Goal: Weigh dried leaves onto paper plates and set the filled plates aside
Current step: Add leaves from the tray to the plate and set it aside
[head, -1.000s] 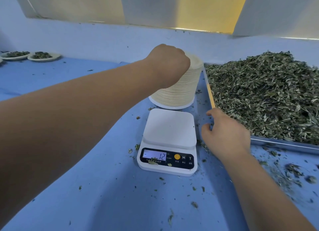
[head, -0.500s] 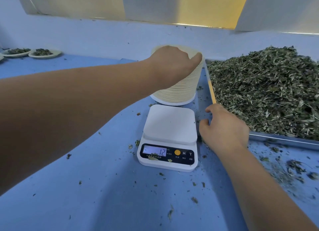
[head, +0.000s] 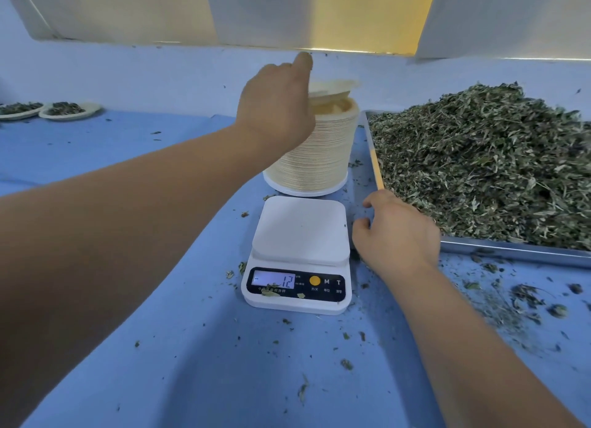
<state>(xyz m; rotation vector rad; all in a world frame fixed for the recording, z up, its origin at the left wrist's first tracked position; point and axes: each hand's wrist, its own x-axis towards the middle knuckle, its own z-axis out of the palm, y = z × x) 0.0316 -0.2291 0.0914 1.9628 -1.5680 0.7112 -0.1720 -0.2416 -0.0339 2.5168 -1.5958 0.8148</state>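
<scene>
The left hand reaches forward over the table to the stack of paper plates and has hold of the top paper plate at its near left edge. The gripping fingers are hidden behind the back of the hand, and one digit sticks up above it. That plate sits tilted and apart from the rest of the stack, with a gap showing under its right side. The stack itself stands upright on the blue table cover, just behind the digital scale.

The right hand rests low on the cover between the scale and the near left corner of the metal tray. Its fingers are loosely curled and it holds nothing. Its knuckles lie close to the tray's rim; whether they touch it cannot be told.

The dried leaves are heaped high in the tray on the right, filling it to the rim. The scale's white platform faces up, and its lit display reads minus 12. A few leaf bits lie on the black panel beside the orange button. Leaf crumbs are scattered over the cover, thickest in front of the tray and thinner around the scale.

Far off at the left edge, two filled plates sit side by side on the cover, each with a small dark mound of leaves, well apart from the scale and the stack.
</scene>
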